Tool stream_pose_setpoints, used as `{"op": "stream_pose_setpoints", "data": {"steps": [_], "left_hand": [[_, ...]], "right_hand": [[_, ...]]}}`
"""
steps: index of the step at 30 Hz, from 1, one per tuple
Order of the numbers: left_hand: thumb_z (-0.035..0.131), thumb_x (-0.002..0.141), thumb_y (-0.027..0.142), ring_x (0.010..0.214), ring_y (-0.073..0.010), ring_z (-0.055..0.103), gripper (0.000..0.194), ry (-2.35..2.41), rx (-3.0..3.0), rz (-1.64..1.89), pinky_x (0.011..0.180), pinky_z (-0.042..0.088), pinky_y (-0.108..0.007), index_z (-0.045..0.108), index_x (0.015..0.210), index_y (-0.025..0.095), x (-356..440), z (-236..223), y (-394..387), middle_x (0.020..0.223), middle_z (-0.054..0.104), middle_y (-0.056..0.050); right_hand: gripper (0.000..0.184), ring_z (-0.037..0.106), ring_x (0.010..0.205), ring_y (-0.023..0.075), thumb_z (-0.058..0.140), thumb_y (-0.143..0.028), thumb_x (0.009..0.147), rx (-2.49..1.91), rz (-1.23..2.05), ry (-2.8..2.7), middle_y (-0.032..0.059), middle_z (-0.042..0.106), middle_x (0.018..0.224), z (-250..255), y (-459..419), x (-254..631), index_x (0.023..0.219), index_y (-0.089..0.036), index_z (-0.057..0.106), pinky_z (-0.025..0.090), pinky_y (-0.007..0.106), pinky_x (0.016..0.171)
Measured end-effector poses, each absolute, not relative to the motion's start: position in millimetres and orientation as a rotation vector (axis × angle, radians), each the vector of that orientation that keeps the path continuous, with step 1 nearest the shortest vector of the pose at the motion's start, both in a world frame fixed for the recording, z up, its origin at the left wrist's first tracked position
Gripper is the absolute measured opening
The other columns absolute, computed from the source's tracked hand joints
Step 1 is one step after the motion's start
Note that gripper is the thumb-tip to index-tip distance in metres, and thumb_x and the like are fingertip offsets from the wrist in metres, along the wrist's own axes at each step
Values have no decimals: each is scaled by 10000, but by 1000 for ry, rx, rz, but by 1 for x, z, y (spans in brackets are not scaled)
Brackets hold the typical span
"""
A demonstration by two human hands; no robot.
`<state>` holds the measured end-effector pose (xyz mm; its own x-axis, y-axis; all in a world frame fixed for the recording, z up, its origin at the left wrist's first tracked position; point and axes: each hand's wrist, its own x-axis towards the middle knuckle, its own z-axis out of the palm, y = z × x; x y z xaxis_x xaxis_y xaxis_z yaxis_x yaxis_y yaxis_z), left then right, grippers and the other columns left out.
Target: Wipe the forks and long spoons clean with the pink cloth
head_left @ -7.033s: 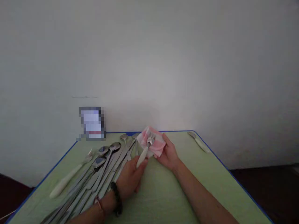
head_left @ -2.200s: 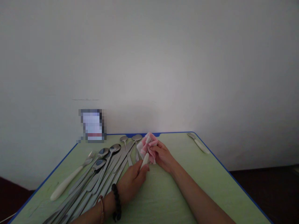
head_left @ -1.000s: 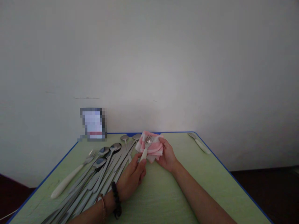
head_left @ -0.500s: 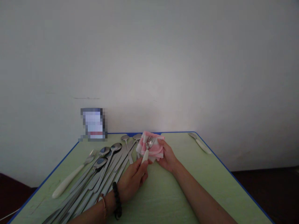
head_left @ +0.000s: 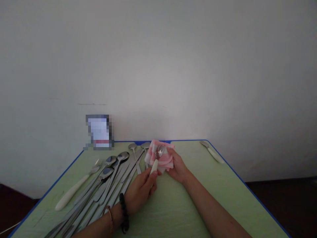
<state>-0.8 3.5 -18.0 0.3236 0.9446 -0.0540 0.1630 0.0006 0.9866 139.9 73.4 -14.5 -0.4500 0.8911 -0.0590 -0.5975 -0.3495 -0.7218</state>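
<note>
My left hand (head_left: 142, 190) is closed round the white handle of a fork (head_left: 155, 166), its metal tines pointing up and away from me. Behind the tines lies a folded pink-and-white cloth (head_left: 166, 161), gripped along its right side by my right hand (head_left: 178, 166). The tines rest against or just over the cloth; exact contact is hard to tell. To the left, beside my left forearm, several metal spoons (head_left: 123, 156) and long flat handles are heaped together on the table. Most of my right fingers are hidden under the cloth.
A second white-handled fork (head_left: 71, 192) lies at the pile's left edge, and another (head_left: 211, 153) near the far right corner. The green table (head_left: 183, 211) has a blue edge and meets a pale wall (head_left: 158, 66). A blurred-out screen (head_left: 99, 130) stands at the back left.
About two seconds ago the cloth was bunched over the fork's head; since then it has been opened out, showing the tines. In the last half second the fork has turned slightly.
</note>
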Motion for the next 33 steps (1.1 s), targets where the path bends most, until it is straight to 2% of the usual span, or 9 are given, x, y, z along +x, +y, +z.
{"op": "stream_pose_setpoints", "data": {"steps": [11,21,33], "left_hand": [[342,874,493,379,-74,307,349,1090,1469,861,360,235,-171,483,865,174,0,-18,4,477,382,90],[332,884,475,404,-84,332,334,1093,1495,854,381,248,-176,483,867,177,0,-18,3,481,399,82],[326,890,439,415,-80,342,309,1101,1488,831,380,260,-170,474,888,169,0,-16,3,503,413,77]], "right_hand": [[363,636,710,175,516,-393,754,-527,1916,-810,52,703,813,-10,71,139,1011,-158,618,471,280,708],[319,632,703,159,505,-389,775,-557,1954,-781,55,702,784,-13,71,140,919,-141,642,465,257,705],[358,630,683,154,520,-408,779,-598,1968,-767,67,702,815,-19,74,142,966,-122,627,468,252,658]]}}
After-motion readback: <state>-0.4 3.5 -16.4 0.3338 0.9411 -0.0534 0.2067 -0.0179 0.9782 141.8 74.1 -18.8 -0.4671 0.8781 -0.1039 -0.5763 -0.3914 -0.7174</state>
